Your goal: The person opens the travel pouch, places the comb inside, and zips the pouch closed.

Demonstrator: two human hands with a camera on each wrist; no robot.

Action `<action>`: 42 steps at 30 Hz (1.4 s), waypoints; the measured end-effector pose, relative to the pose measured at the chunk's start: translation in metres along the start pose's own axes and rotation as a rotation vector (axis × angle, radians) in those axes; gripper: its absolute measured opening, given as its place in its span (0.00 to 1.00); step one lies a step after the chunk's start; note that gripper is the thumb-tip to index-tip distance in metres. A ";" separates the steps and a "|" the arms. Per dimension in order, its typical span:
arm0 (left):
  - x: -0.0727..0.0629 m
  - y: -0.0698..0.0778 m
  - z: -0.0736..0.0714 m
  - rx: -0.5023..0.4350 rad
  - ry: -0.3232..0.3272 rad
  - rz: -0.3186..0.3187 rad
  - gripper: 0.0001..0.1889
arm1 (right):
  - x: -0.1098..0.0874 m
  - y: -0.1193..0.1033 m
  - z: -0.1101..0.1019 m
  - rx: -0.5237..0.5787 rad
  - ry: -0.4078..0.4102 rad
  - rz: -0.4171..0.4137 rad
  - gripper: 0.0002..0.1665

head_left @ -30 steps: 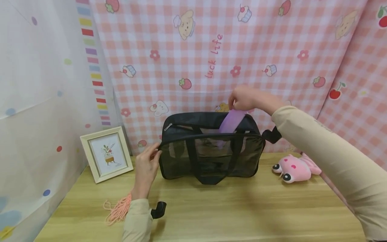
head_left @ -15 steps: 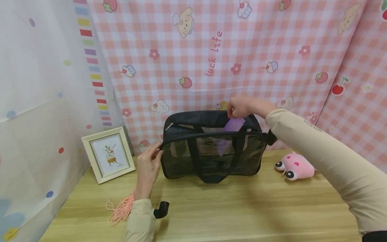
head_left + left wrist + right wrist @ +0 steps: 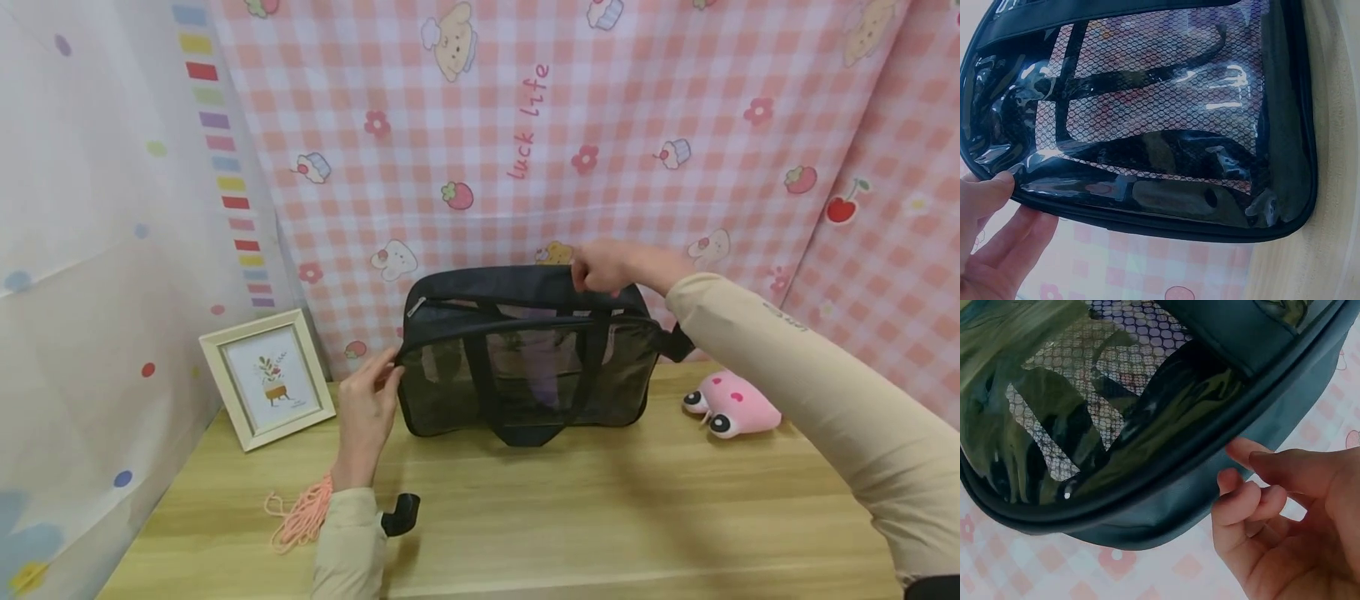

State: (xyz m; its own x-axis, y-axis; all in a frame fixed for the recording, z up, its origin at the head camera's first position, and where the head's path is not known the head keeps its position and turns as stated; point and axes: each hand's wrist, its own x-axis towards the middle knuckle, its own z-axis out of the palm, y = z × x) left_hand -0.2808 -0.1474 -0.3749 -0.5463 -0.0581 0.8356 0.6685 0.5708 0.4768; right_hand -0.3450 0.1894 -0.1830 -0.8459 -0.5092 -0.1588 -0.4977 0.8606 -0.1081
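Note:
A black zip bag (image 3: 442, 392) with see-through panels stands upright on the table, its top unzipped and its handle strap hanging in front. My left hand (image 3: 367, 408) pinches the left upper corner of the bag, thumb on one side of the edge. Above the bag's right rear rim is my right hand (image 3: 600, 267), fingers curled, with the fingertips right at the dark edge in the right wrist view. Nothing shows between its fingers. Through the front panel, a flat purple thing (image 3: 543, 371) shows inside, its outline blurred by the dark plastic.
A cream picture frame (image 3: 225, 375) leans at the left. Peach yarn (image 3: 300, 517) lies beside my left wrist. A pink plush toy (image 3: 738, 404) with big eyes sits right of the bag on the wooden table (image 3: 570, 517). A checked cloth (image 3: 487, 125) hangs behind.
The purple thing has gone from my right fingers down into the bag. My right hand has lowered slightly to the rim, while my left hand keeps its hold on the corner.

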 end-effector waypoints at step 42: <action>-0.001 -0.001 0.004 0.000 0.049 0.037 0.13 | 0.102 -0.190 0.008 -0.322 -0.013 -0.199 0.17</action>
State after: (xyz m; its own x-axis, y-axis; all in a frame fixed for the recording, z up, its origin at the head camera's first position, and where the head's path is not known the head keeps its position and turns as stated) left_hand -0.2831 -0.1452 -0.3775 -0.4962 -0.0772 0.8648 0.6875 0.5733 0.4457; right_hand -0.3348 -0.0258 -0.1866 -0.7252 -0.6651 -0.1781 -0.6885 0.7038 0.1754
